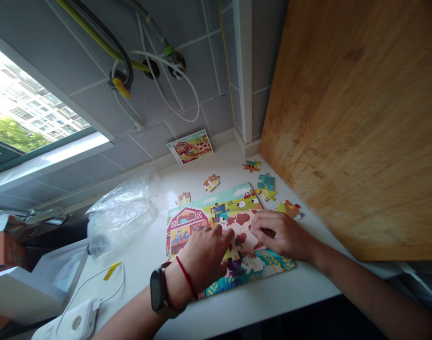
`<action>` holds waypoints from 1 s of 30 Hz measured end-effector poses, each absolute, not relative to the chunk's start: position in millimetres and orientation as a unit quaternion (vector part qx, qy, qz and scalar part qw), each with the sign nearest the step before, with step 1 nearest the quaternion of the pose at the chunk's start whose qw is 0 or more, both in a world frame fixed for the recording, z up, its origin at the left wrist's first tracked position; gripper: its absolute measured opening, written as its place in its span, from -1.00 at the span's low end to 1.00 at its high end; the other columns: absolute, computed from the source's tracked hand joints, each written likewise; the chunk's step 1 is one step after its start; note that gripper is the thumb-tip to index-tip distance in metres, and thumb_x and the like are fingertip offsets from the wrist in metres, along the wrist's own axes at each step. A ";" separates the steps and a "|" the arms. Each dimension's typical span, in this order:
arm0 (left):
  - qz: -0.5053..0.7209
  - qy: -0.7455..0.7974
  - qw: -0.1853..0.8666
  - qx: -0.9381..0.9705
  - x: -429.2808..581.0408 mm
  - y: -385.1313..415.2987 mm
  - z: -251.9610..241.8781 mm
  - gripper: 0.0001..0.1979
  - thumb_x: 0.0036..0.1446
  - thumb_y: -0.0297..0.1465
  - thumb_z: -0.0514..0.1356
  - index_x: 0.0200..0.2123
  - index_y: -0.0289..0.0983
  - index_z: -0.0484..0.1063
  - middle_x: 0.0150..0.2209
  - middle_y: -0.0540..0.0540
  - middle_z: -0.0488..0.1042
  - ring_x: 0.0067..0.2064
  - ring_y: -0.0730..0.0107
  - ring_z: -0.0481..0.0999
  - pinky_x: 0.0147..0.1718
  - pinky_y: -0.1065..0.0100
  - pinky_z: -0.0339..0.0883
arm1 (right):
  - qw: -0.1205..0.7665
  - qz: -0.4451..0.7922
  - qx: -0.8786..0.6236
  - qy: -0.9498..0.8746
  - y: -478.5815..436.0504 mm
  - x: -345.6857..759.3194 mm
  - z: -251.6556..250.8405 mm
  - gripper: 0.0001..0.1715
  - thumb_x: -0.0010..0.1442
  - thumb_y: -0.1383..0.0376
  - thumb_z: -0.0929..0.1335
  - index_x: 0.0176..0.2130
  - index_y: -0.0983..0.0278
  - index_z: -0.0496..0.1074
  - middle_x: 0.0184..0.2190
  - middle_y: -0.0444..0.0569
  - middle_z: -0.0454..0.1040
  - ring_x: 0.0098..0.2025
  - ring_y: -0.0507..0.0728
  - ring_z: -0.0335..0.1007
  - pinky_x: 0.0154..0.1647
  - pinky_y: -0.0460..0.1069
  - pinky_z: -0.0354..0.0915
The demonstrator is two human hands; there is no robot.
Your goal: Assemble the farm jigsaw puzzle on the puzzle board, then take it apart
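"What lies nearest?"

"The near edge of a smooth white countertop (309,281). At near left is a white plastic device (77,323), with a thin white cable (123,278) looping beside it."

"And the hands?"

"The left hand (205,252), with a black smartwatch (158,290) and a red cord bracelet (186,277) at its wrist, is palm down over a flat, rectangular, many-coloured farm jigsaw puzzle (244,221), fingers bent. The right hand (281,233) is at the puzzle's right side, fingers curled in. I cannot tell whether either one grips a piece."

"Where does the puzzle sit?"

"Mid-countertop, both hands covering part of it. Loose printed jigsaw pieces (266,182) lie past its right and far edges, and a crumpled clear plastic bag (122,212) lies to its left."

"What encloses the space?"

"On the right, a tall brown wooden panel (350,118). On the far side, a grey tiled wall (201,52), with a rectangular farm picture card (192,147) at its foot and a yellow hose (91,35) higher up. At far left a window lets in daylight; outside are a pale multi-storey building (42,101) and a leafy green tree (15,133)."
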State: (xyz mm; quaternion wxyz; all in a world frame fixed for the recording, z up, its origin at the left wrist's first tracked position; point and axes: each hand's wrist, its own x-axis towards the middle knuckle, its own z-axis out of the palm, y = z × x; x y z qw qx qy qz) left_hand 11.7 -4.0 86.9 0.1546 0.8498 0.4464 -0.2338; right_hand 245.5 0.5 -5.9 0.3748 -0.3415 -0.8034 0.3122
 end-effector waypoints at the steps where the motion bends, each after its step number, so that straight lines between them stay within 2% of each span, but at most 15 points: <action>1: -0.232 0.443 0.155 0.852 12.4 -4.4 86.2 -0.62 0.13 -0.37 0.34 0.03 -0.22 0.41 -0.04 -0.19 0.56 -0.06 -0.05 0.65 -0.16 0.06 0.58 | 0.375 0.312 -0.342 -0.803 0.5 245.5 -5.7 -0.71 0.43 0.33 0.31 -0.37 0.21 0.46 -0.38 -0.09 0.58 -0.24 0.12 0.53 0.12 0.07 0.42; 8: -0.230 0.455 0.136 0.850 15.7 -1.8 87.6 -0.66 0.17 -0.39 0.35 0.01 -0.21 0.43 -0.02 -0.17 0.56 -0.05 -0.02 0.64 -0.11 0.06 0.56 | 0.381 0.310 -0.342 -0.801 0.1 245.1 -6.6 -0.74 0.41 0.35 0.32 -0.35 0.21 0.49 -0.36 -0.09 0.59 -0.24 0.12 0.54 0.17 0.08 0.40; 15: -0.200 0.475 0.101 0.851 13.0 1.5 90.3 -0.61 0.22 -0.20 0.42 0.03 -0.19 0.45 -0.04 -0.16 0.57 -0.03 -0.04 0.64 -0.12 0.09 0.55 | 0.377 0.305 -0.349 -0.802 0.8 244.8 -7.4 -0.74 0.40 0.34 0.31 -0.32 0.23 0.52 -0.36 -0.05 0.60 -0.26 0.13 0.53 -0.03 0.05 0.44; 17: -0.185 0.493 0.088 0.846 14.2 2.7 90.7 -0.67 0.28 -0.20 0.38 0.02 -0.18 0.47 -0.05 -0.14 0.57 -0.04 -0.01 0.64 -0.14 0.11 0.54 | 0.373 0.304 -0.353 -0.803 0.6 244.9 -7.7 -0.74 0.41 0.33 0.31 -0.32 0.23 0.52 -0.37 -0.05 0.60 -0.26 0.13 0.54 0.00 0.06 0.44; 20: -0.166 0.501 0.086 0.845 16.4 7.4 88.6 -0.74 0.33 -0.18 0.33 -0.04 -0.20 0.49 -0.09 -0.13 0.58 -0.06 0.00 0.64 -0.18 0.14 0.51 | 0.372 0.305 -0.350 -0.804 0.4 245.1 -7.5 -0.75 0.41 0.33 0.32 -0.32 0.22 0.52 -0.36 -0.07 0.61 -0.25 0.13 0.55 0.15 0.12 0.41; 25: -0.155 0.506 0.127 0.839 13.6 23.2 76.1 -0.58 0.28 0.02 0.34 -0.13 -0.23 0.49 -0.15 -0.15 0.61 -0.13 0.05 0.64 -0.27 0.23 0.44 | 0.372 0.311 -0.348 -0.802 0.1 245.2 -4.8 -0.70 0.42 0.32 0.31 -0.36 0.21 0.51 -0.35 -0.06 0.61 -0.21 0.13 0.55 0.12 0.11 0.45; 30: -0.131 0.503 0.150 0.841 8.2 32.8 65.5 -0.54 0.17 0.03 0.42 -0.16 -0.21 0.49 -0.18 -0.11 0.62 -0.17 0.09 0.63 -0.31 0.26 0.39 | 0.371 0.314 -0.348 -0.802 0.2 245.2 -3.6 -0.68 0.43 0.30 0.31 -0.38 0.21 0.51 -0.36 -0.05 0.60 -0.21 0.13 0.55 0.12 0.11 0.46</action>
